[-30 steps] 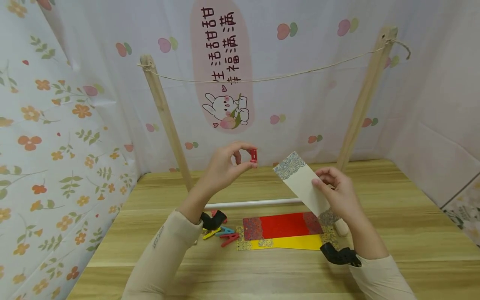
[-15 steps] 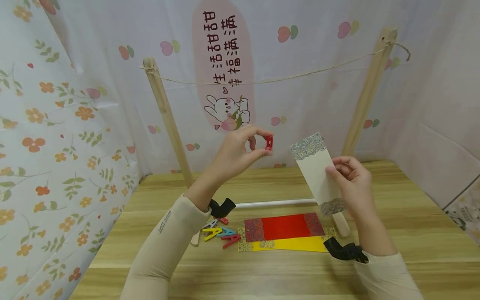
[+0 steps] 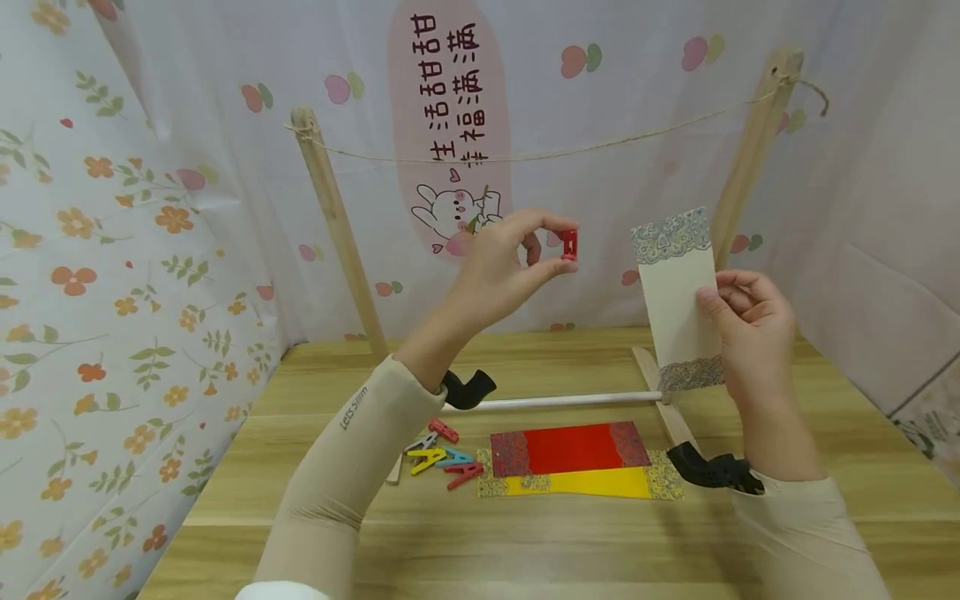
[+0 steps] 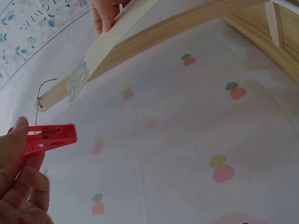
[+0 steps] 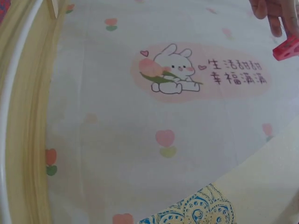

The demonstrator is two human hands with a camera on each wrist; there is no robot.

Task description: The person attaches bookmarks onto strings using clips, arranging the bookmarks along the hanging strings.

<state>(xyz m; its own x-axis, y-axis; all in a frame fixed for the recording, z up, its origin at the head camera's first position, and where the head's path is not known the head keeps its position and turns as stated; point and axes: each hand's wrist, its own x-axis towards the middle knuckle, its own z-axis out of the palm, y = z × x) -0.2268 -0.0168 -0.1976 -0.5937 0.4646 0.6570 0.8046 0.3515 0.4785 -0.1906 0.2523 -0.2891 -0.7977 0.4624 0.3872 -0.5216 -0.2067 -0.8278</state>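
Note:
Between thumb and fingertips my left hand pinches a red clothespin, raised above the table and below the string. In the left wrist view the clothespin points away from the fingers. My right hand grips a cream card with blue-patterned lace bands at both ends, by its right edge. The card stands nearly upright in front of the right wooden post. Its top band is apart from the string overhead. Part of the card fills the lower right of the right wrist view.
A red card overlaps a yellow card on the wooden table. Several coloured clothespins lie left of them. A white rod runs low between the posts, the left post standing behind my left arm.
Both hands have risen and moved right, carrying the red clothespin and the cream card. The card has turned from slanted to nearly upright.

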